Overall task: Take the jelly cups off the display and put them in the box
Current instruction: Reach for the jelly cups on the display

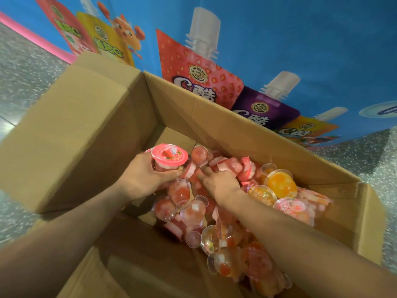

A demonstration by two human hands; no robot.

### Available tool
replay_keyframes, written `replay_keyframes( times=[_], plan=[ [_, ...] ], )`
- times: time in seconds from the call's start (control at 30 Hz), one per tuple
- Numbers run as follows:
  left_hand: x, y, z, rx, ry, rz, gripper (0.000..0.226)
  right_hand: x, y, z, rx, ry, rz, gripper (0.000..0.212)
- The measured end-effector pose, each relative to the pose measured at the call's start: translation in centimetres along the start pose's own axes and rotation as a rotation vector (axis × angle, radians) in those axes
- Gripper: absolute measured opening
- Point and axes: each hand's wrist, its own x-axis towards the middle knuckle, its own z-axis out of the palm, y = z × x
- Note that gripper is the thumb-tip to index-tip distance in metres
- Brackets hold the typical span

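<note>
An open cardboard box (253,134) stands on the floor, holding several jelly cups in a heap (193,214), mostly pink with a few orange ones (281,184). My left hand (148,175) grips a pink-lidded jelly cup (168,157) low inside the box near its far left corner. My right hand (219,181) lies palm down on the heap beside it, fingers curled among pink cups; what it holds, if anything, is hidden under the hand.
The box's left flap (71,134) stands up wide, and a near flap (133,254) lies under my left forearm. A blue display wall (279,44) printed with drink pouches rises right behind the box. Speckled grey floor (23,67) surrounds it.
</note>
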Motion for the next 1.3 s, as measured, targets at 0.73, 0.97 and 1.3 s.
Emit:
replay_keyframes(
  times=[0.73,0.97,1.3],
  plan=[
    [-0.6,0.2,-0.7,0.043,0.009,-0.025,0.028,0.3,0.4,-0.8,-0.254,-0.051,0.082,0.047],
    [-0.9,-0.4,-1.1,0.041,-0.003,-0.015,0.025,0.8,-2.0,0.1,-0.164,-0.014,0.185,0.039],
    [-1.0,-0.2,-1.4,0.017,-0.009,0.019,0.011,0.2,0.7,1.2,-0.138,0.199,-0.004,0.045]
  ],
)
